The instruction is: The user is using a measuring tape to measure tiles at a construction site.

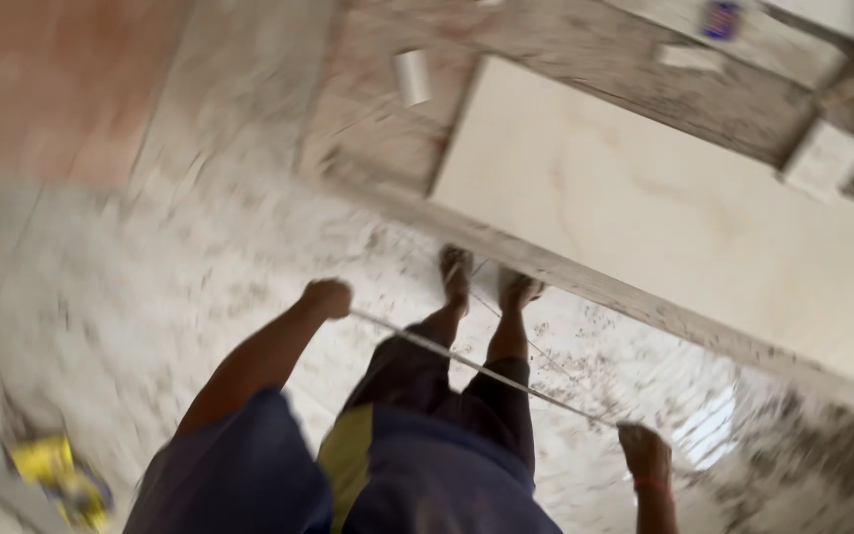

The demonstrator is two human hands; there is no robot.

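2 hands hold a thin straight strip (486, 371) that runs across the lower middle of the frame, from the left hand (328, 297) at centre left down to the right hand (644, 453) at lower right. The strip looks pale and very narrow, like a slim rod or rail seen edge-on; motion blur hides its material and finish. It passes in front of the person's dark trousers (447, 381), above the floor.

Left hand: closed into a fist around the strip's upper end. Right hand: fingers curled over the lower end, though blur leaves the exact grip unclear; a red band sits at its wrist.

2 bare feet (486, 282) stand at the centre of the frame on a speckled, dusty floor (150, 287). Just beyond the toes a raised grey edge crosses diagonally, and behind it lies a large pale tile (644, 208) filling the upper right. A small white block (412, 76) lies at upper centre, another pale block (822, 158) at far upper right. A yellow object (56, 475) sits at lower left, too blurred to identify.
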